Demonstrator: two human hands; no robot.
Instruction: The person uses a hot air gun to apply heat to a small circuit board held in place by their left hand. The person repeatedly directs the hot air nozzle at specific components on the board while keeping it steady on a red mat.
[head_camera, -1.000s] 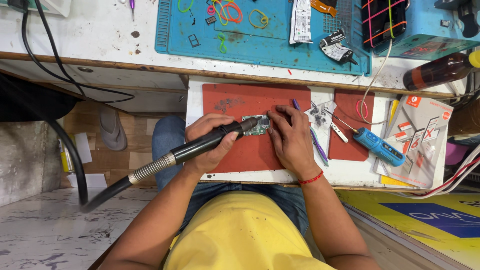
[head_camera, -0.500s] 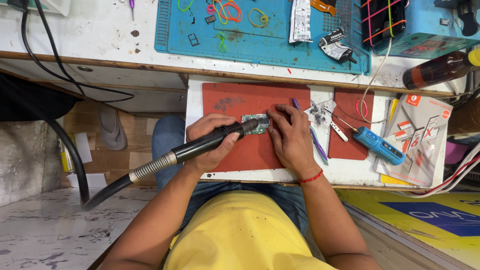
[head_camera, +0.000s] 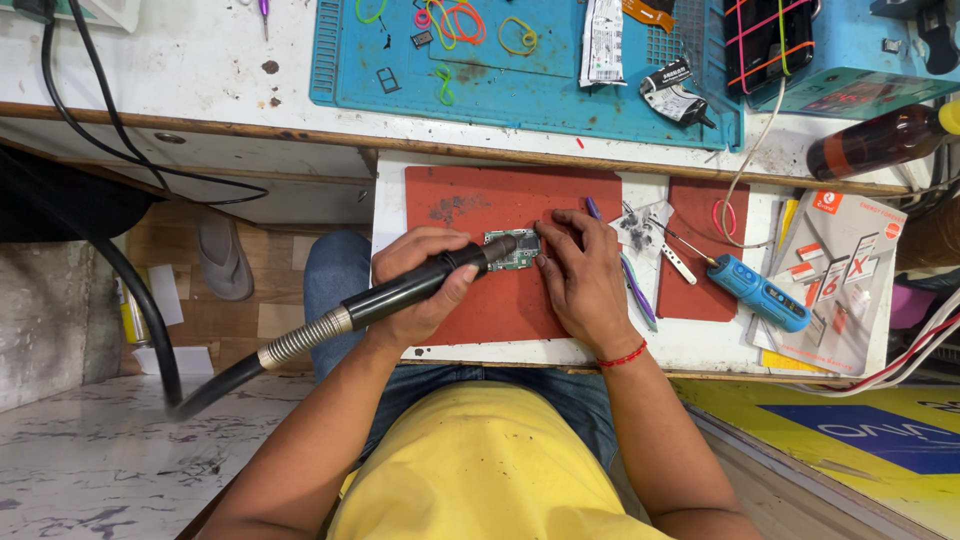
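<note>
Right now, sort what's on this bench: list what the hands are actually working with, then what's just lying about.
In use:
left hand gripping the black hot-air wand
right hand steadying the small green circuit board
red mat under the board

Lying about:
blue screwdriver
rubber bands
brown bottle
blue mat

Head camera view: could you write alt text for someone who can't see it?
A person's left hand holds a black hot-air tool over a small circuit board, steadied by the right hand, on a red mat.

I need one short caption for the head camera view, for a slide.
Left hand aims a black hot-air wand at a small green circuit board on a red mat; right hand steadies it.
</note>
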